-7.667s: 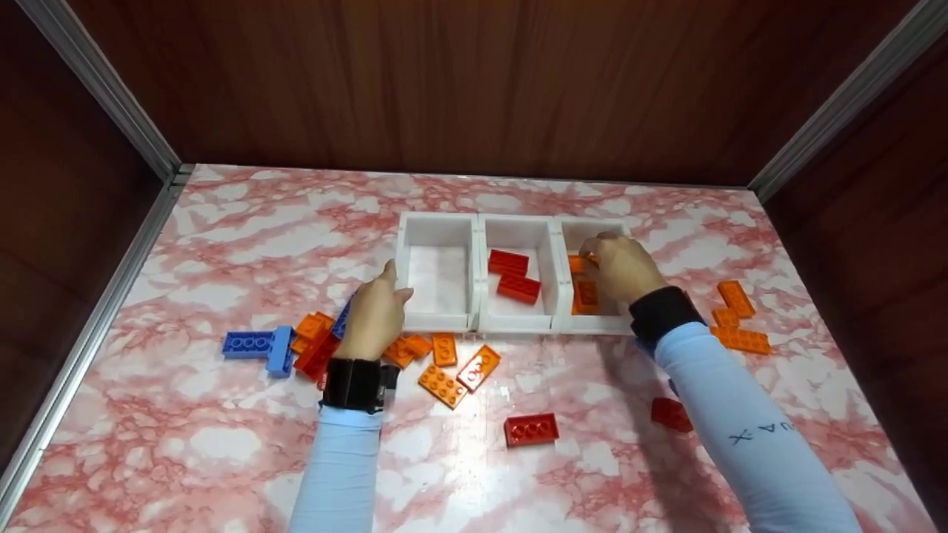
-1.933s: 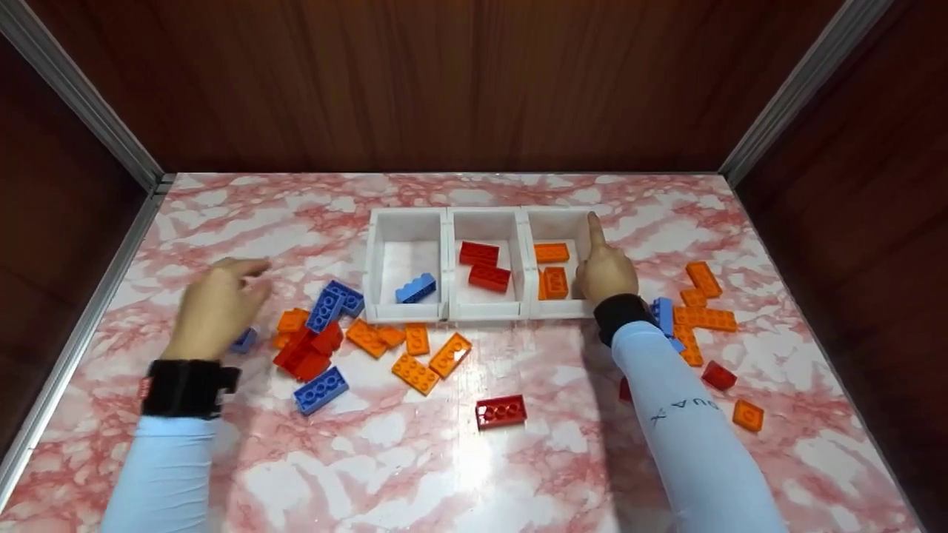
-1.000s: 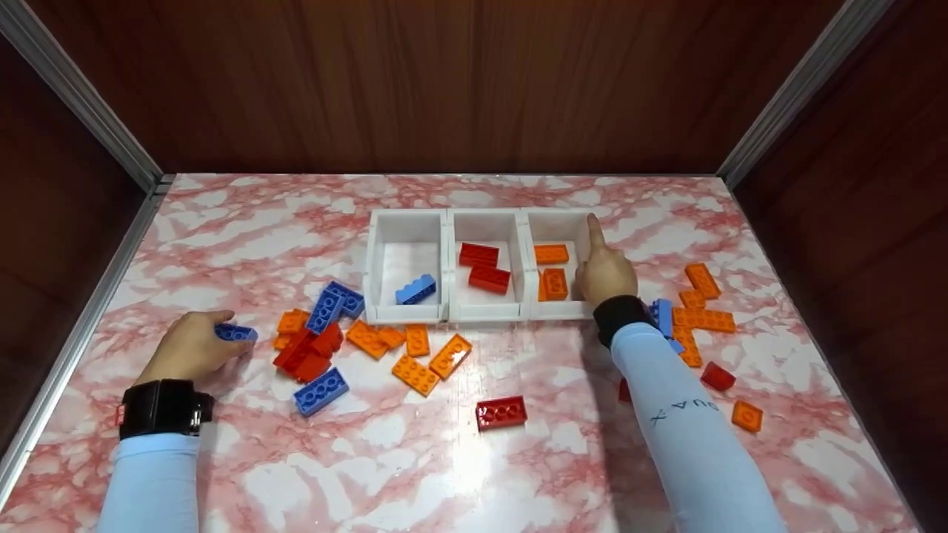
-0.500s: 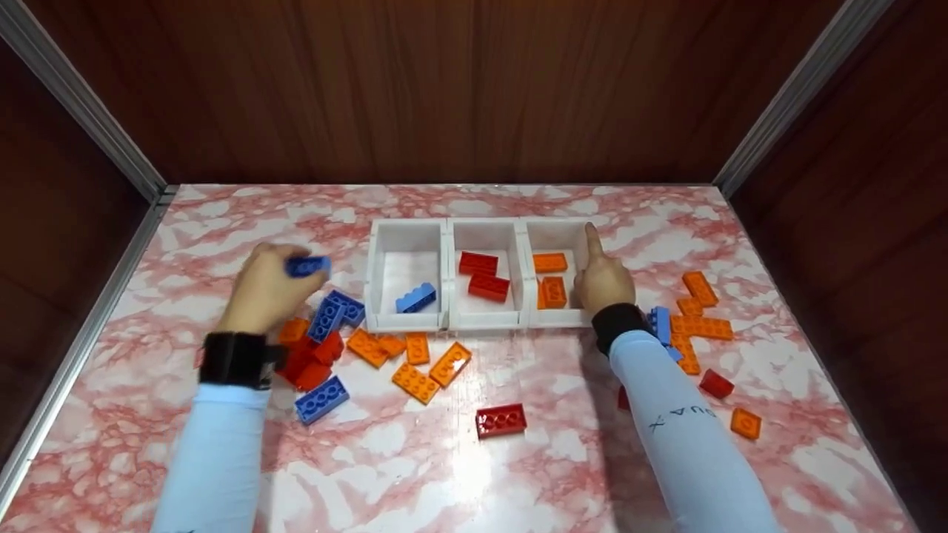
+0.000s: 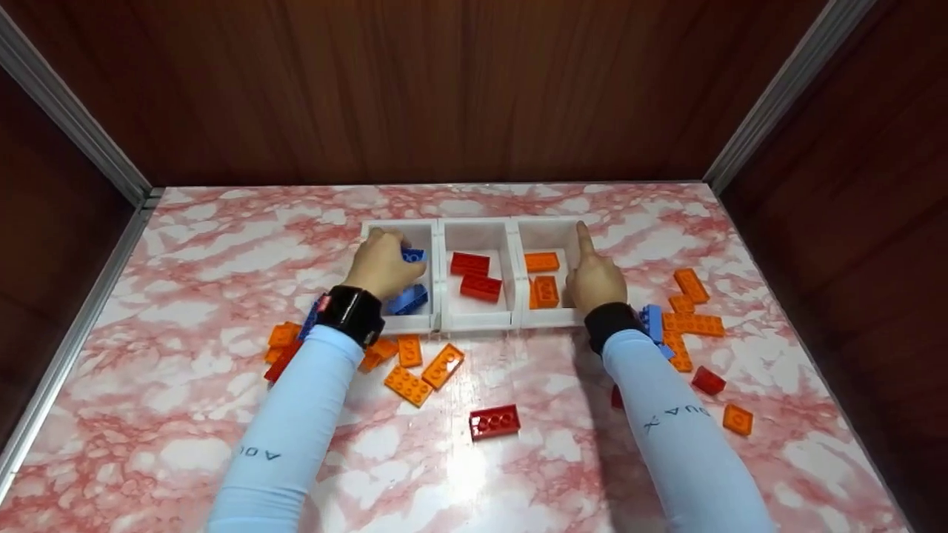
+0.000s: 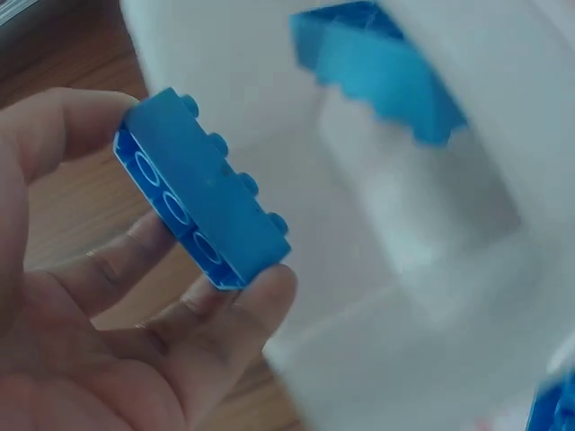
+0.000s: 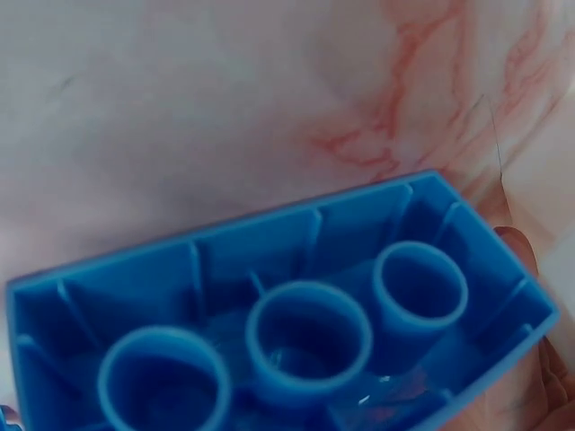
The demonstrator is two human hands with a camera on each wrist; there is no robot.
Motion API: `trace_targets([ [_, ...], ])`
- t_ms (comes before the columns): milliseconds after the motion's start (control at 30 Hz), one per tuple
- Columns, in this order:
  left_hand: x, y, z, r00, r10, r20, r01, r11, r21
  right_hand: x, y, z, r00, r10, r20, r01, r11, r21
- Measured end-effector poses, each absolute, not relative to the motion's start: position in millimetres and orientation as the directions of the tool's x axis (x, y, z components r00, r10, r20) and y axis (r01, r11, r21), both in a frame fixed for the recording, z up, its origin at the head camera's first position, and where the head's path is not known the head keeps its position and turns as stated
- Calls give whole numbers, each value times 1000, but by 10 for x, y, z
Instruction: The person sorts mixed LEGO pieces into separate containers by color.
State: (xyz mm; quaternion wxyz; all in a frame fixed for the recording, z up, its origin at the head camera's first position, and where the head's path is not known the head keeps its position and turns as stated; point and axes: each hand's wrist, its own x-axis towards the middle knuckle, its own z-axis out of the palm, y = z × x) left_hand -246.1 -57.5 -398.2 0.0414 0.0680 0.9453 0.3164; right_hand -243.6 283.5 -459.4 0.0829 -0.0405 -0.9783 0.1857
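Note:
My left hand point(image 5: 385, 265) is over the left compartment of the white three-part box point(image 5: 478, 321), its fingers and thumb pinching a blue toy brick point(image 6: 202, 189) by its ends. Below it in that compartment lies another blue brick point(image 6: 377, 67). My right hand point(image 5: 598, 281) rests at the box's right wall, index finger straight along the rim; its other fingers are mostly hidden. Red bricks point(image 5: 481, 288) lie in the middle compartment and orange bricks point(image 5: 546, 292) in the right one. Close to the right wrist camera is a hollow-side-out blue brick point(image 7: 305, 332), apparently not held.
Several loose orange bricks point(image 5: 408, 385) lie in front of the box, with a red brick point(image 5: 495, 422) nearer. More orange point(image 5: 693, 323), blue point(image 5: 652, 323) and red point(image 5: 709, 380) bricks lie at the right. A pile at the left is partly hidden by my left arm. Brown panels point(image 5: 415, 89) enclose the table.
My left hand picked up a blue brick at the far left and carried it right to the left compartment, where an earlier blue brick lies. My right hand stayed at the box's right wall lately.

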Motion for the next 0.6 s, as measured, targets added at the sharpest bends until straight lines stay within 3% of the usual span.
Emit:
trace_targets([
  [400, -2593, -480, -4286, -983, 147, -110, 71, 855, 513, -2461, 2803, -4579, -984, 120, 134, 63, 928, -366],
  [600, -2498, -477, -4214, -981, 164, -101, 92, 860, 502, -2438, 2837, -4582, -983, 115, 146, 55, 930, -362],
])
